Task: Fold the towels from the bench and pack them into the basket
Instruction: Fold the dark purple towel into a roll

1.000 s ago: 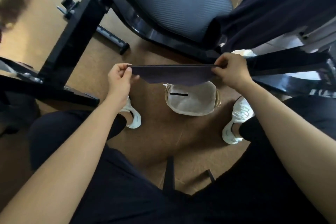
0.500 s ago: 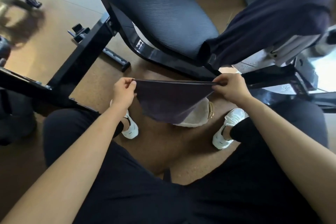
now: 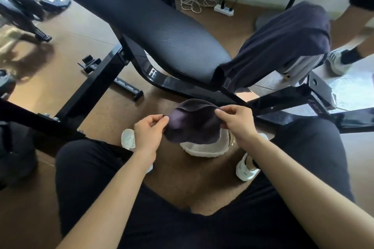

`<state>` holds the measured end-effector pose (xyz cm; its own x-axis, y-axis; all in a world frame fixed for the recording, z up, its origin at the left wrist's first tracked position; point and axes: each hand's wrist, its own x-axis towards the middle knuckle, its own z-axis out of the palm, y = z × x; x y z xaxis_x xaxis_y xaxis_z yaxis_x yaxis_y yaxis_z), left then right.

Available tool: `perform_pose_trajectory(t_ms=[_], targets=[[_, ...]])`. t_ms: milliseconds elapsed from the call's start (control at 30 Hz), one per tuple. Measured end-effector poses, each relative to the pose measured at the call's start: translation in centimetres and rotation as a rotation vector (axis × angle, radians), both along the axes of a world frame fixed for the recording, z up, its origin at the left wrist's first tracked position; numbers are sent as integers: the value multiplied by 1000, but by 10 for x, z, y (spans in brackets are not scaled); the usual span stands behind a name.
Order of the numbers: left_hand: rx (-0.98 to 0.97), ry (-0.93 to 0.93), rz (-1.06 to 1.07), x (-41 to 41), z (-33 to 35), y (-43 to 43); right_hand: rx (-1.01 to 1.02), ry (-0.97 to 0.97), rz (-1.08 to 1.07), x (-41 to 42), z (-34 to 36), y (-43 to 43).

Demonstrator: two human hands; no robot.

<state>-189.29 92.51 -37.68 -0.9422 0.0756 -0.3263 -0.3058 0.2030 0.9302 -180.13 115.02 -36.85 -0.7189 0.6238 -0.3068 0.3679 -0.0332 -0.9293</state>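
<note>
Fingers [image 3: 159, 121] of left hand [image 3: 148, 133] and right hand [image 3: 236, 122] each pinch an edge of the dark towel [image 3: 192, 125], which sags bunched between them, likely gathered for a fold. Directly below them sits the basket [image 3: 204, 150], ready for packing. Beyond them, a second towel [image 3: 279, 44] drapes over the tabletop [image 3: 162, 32].

Held towel [image 3: 192, 125] covers most of the basket [image 3: 202, 150] mouth; bench frame [image 3: 182, 85] seemingly close behind.
</note>
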Motion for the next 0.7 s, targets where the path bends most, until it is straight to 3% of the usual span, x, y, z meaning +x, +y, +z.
perform_pose_trajectory(t_ms=[200, 533, 700], targets=[[75, -103, -68, 34, -17, 11, -14, -3, 123, 9, -9, -30], [126, -50, -198, 54, -19, 22, 73, 33, 338, 21, -12, -45], [49, 7, -174, 57, -16, 24, 140, 51, 390, 22, -12, -48]])
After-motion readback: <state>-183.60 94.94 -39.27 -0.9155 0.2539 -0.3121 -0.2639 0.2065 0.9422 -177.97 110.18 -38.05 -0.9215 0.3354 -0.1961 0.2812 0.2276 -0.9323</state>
